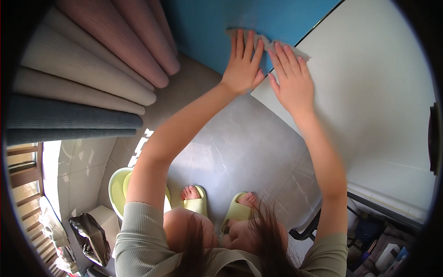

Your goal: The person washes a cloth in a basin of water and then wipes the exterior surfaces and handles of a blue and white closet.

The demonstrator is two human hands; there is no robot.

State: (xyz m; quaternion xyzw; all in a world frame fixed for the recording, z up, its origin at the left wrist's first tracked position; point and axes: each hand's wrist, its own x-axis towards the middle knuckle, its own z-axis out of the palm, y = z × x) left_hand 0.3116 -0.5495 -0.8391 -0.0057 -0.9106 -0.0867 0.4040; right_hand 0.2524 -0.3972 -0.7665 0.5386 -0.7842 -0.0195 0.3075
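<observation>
A greyish, crumpled cloth [266, 43] lies against a blue panel [295, 16] and the adjoining white panel [369, 92], across the dark seam between them. My left hand [242, 69] presses its spread fingers on the cloth over the blue side. Beside it, my right hand [294, 85] rests with fingers stretched out on the cloth near the seam. Neither hand is wrapped round the cloth. Its part under my fingers is hidden.
Pink, beige and dark grey curtains [92, 74] hang at the left. A light green basin [117, 194] stands by my left arm, near a black plastic bag [90, 237]. Grey tiles [240, 138] cover the floor. A black-framed rack [383, 210] holds items at lower right.
</observation>
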